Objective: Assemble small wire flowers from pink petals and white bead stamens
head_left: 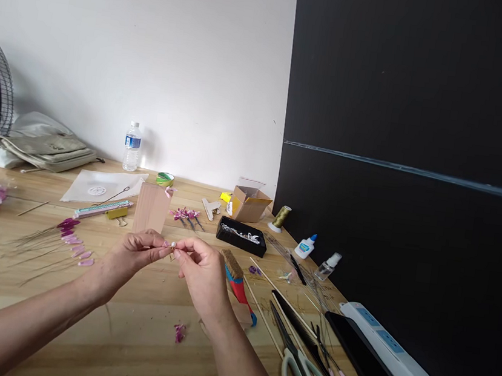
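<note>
My left hand (140,253) and my right hand (204,271) meet above the middle of the table, thumbs and forefingers pinched. Between their fingertips is a small pearl bead (173,244) with thin gold-coloured wire below it. A bit of pink shows at the left fingertips, too small to make out. Just behind the hands a pinkish wooden board (152,207) stands upright. Pink and purple petals on fine wires (73,239) lie left of my left hand. Wired purple flowers (186,215) lie beyond the hands.
A bristle brush (239,284), scissors (299,355), a comb (294,315) and a power strip (387,345) lie to the right. Behind stand a black tray (239,241), a cardboard box (249,205), a glue bottle (305,246) and a water bottle (132,148).
</note>
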A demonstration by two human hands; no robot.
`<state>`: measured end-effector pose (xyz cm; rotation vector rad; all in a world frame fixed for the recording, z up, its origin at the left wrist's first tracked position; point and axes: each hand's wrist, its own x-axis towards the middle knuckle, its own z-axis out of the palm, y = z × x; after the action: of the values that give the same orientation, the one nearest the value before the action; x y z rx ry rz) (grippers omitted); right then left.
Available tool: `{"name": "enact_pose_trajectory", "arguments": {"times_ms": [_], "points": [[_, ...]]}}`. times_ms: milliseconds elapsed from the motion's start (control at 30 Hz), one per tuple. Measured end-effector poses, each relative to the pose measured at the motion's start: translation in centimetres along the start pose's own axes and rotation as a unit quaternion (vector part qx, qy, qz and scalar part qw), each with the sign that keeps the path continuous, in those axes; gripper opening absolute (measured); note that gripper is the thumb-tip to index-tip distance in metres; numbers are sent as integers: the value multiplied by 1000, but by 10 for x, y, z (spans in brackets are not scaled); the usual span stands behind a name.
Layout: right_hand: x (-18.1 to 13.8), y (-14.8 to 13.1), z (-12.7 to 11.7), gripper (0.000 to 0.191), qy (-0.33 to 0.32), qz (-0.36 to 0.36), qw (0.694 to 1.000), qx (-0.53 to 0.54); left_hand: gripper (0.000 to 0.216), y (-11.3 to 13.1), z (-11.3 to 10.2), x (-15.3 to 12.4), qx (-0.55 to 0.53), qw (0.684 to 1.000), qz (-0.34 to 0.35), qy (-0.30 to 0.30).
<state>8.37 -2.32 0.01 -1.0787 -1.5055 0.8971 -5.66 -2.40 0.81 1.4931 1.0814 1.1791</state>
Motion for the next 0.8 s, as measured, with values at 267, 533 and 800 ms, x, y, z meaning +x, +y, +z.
{"name": "enact_pose_trajectory", "arguments": {"times_ms": [267, 533, 800], "points": [[-3, -3, 4, 11, 29, -28, 997, -68, 18, 4, 2, 0, 22, 1000, -5, -3], [-3, -1, 7, 10, 53, -28, 995, -77, 15, -3, 6, -5, -27, 999, -4, -27], [-3, 1, 9, 11, 54, -17, 997, -46, 19, -15, 11, -8, -129, 991, -36, -30]]}}
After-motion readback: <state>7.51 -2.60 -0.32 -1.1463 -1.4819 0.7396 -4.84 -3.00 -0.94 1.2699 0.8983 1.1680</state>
